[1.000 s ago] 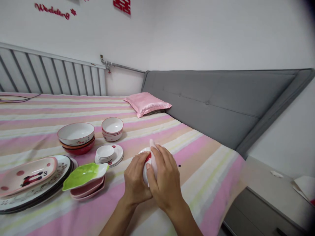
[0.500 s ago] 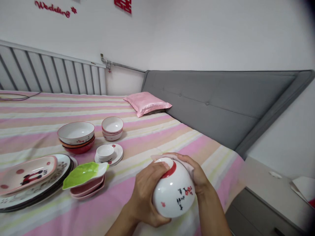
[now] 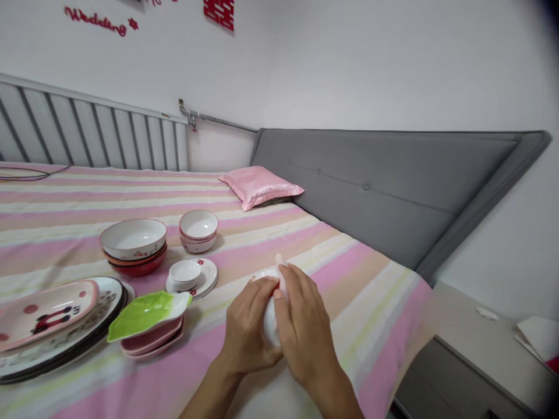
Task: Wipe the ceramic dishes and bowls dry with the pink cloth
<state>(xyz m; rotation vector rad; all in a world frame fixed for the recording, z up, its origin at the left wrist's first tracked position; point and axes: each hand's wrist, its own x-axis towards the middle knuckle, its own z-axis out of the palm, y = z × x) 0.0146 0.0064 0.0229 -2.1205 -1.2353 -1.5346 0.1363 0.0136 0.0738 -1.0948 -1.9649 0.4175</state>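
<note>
A white bowl [image 3: 270,323] is held up over the near side of the bed, mostly hidden by my hands. My left hand [image 3: 247,330] wraps round its left side, with the thumb low and the fingers near the red band. Flat over the bowl's right side lies my right hand [image 3: 306,329], pressing a thin pale cloth [image 3: 280,267] against it. Only the cloth's upper edge shows, and whether it is fabric or paper I cannot tell.
Left of my hands lie a green leaf-shaped dish [image 3: 146,314] on pink dishes, stacked plates [image 3: 109,291], small white saucers [image 3: 185,271] and bowl stacks [image 3: 198,226]. Farther back are a pink pillow [image 3: 261,185] and grey headboard [image 3: 362,180]. A bedside cabinet [image 3: 471,343] stands right.
The bowl has turned so that its printed side no longer shows. My right hand has moved left across it with the cloth, from the far edge to the near right side.
</note>
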